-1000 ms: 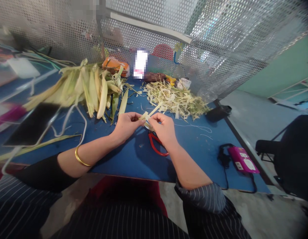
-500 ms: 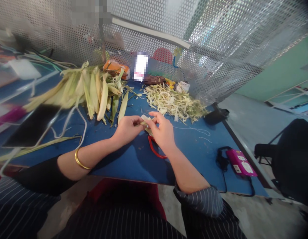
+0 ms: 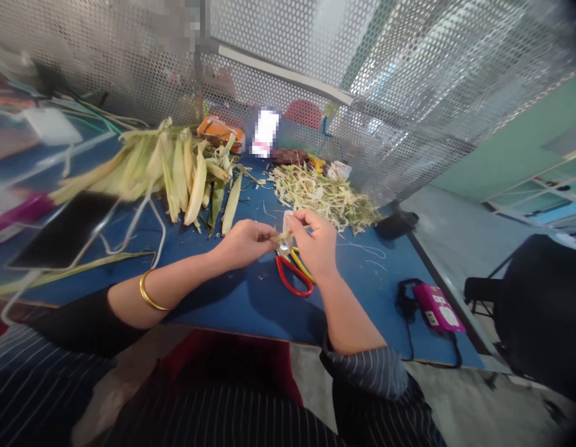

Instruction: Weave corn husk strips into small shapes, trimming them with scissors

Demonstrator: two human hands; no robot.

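Observation:
Between my left hand (image 3: 246, 241) and my right hand (image 3: 315, 239) is a small pale piece of corn husk (image 3: 283, 236). The left thumb and fingers pinch one end of it. My right fingers grip its other side, where a whitish part stands up; finer detail is too small to make out. Scissors (image 3: 295, 279) with red and yellow handles lie on the table just below, their blades partly hidden by the hands.
Long corn husks (image 3: 176, 174) are heaped at the left, and shredded husk (image 3: 320, 192) is piled behind my hands. A pink power strip (image 3: 437, 307), a black cup-like object (image 3: 394, 225) and loose thread (image 3: 365, 248) lie to the right. A dark phone-like slab (image 3: 64, 230) is far left.
My right hand has shifted right and turned, moving apart from the left. More of the husk piece shows between them, and the scissors' yellow handle has come into sight.

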